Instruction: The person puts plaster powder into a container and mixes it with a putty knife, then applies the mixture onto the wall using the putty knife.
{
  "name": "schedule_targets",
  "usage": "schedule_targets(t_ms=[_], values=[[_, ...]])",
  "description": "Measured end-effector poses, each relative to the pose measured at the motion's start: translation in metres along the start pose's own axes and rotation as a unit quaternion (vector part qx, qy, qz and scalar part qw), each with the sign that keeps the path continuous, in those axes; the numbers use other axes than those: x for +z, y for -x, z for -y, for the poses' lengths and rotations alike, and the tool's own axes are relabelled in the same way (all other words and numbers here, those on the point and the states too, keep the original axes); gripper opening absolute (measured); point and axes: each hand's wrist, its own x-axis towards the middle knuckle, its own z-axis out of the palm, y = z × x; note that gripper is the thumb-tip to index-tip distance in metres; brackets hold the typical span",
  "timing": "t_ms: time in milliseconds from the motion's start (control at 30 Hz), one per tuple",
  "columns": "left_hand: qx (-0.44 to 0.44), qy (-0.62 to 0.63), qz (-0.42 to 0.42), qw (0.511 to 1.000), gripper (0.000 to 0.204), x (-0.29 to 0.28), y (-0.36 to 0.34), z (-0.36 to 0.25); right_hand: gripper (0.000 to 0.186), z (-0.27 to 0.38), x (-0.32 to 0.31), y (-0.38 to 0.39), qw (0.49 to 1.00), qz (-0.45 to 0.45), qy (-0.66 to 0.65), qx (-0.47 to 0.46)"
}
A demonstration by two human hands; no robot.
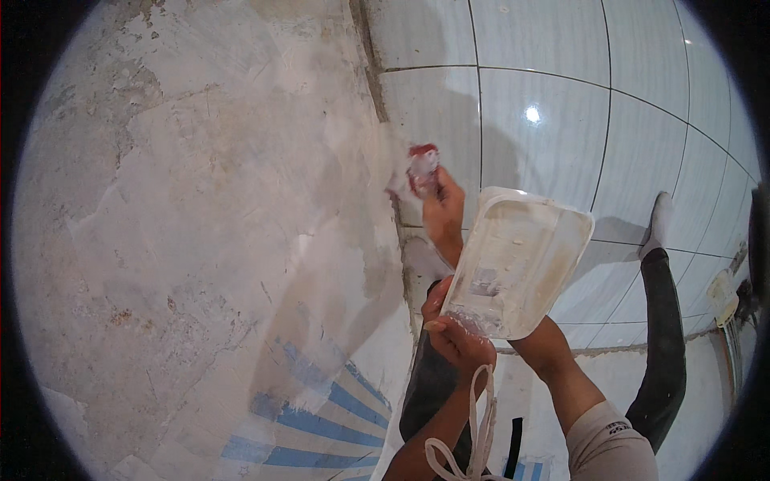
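My left hand point(461, 341) grips the near left corner of a shallow white plastic tray point(581, 240), fingers closed over its rim. Whitish putty-like residue coats the inside of the tray. Beyond it, my right hand point(443, 210) is closed around a putty-smeared red-and-white tool that looks like a putty knife point(423, 170); motion blurs it and its blade is hard to make out. The right forearm passes behind the tray, which hides part of it. The tool is close to the edge of the patchy plastered wall point(241, 200); whether it touches cannot be seen.
Pale glossy tiles point(545, 136) with dark joints cover the floor on the right. My legs in dark trousers point(666, 345) stand apart there. Blue stripes point(321, 433) mark the lower wall. White drawstring loops point(481, 417) hang near my left forearm. A pale tool-like object point(722, 297) is at far right.
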Motion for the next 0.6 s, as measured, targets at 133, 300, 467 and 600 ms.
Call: schedule_targets(t_ms=[133,300,467,600], values=[[-0.051,0.227,-0.01,0.972,0.053,0.013,0.0,-0.027,0.015,-0.007,-0.002,-0.036,0.998,-0.04,0.047,-0.024],[-0.052,0.221,-0.005,0.974,0.06,0.013,-0.001,-0.019,0.012,-0.012,0.006,-0.05,0.994,0.003,0.109,-0.025],[-0.043,0.233,-0.01,0.972,0.067,0.003,-0.007,-0.016,0.012,-0.003,0.029,-0.035,0.999,0.031,0.039,0.001],[-0.048,0.157,-0.036,0.986,0.071,0.001,-0.014,-0.013,0.017,-0.008,0.022,-0.035,0.997,0.041,-0.063,-0.027]])
